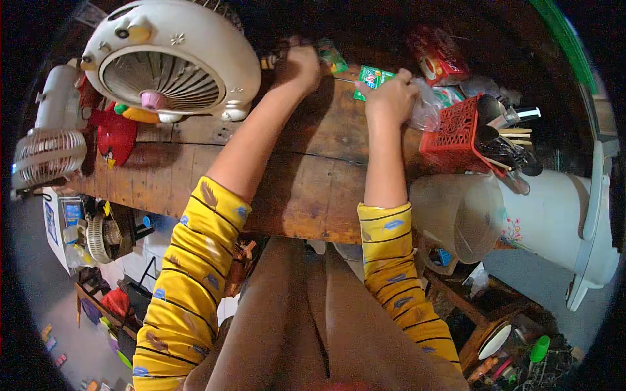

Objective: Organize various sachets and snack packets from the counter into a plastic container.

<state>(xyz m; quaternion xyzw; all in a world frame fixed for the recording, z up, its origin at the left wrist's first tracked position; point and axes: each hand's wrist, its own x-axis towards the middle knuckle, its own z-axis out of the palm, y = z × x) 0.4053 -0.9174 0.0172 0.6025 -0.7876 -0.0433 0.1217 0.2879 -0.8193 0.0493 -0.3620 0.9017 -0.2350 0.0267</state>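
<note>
My right hand (392,100) grips a small green printed sachet (372,78) above the far part of the wooden table (323,195). The sachet sticks out to the left of my thumb. My left hand (299,68) is farther back, blurred and with its fingers curled. Beside it on the right lies another green packet (333,57). A dark item touches or lies behind the left fingers, too blurred to name, so I cannot tell whether that hand holds anything. A clear plastic bag (426,105) is right beside my right hand.
A white animal-shaped fan (215,54) stands left of my left arm, with a red bird figure (117,137) below it. To the right are a red packet (440,61), a red plastic basket (450,124) of utensils, a translucent container (455,210) and a white bucket-like container (543,215).
</note>
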